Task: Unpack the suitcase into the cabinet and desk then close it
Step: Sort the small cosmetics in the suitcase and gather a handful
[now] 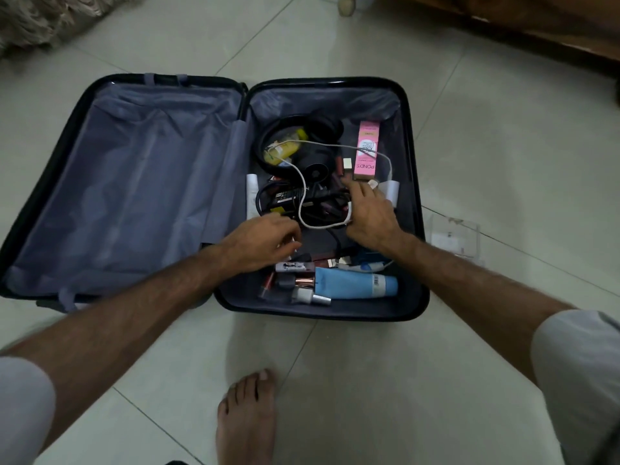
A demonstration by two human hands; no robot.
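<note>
Head view: suitcase (214,182) lies open on the floor, contents heaped in its right half; both hands reach in, left hand (265,243) curled, pinching something small, right hand (369,213) spread on the white cable (303,193), nearest

Pale tiled floor (469,146) with thin grout lines. Dark suitcase (77,135) lies open flat on it, 2 halves side by side. Clear plastic box (456,236) on the floor just beside the suitcase's right edge. Shaggy rug (50,18) at top left corner. Small pale bottle (346,5) stands at top centre. 1 bare foot (246,421) on the tiles near the bottom.
</note>
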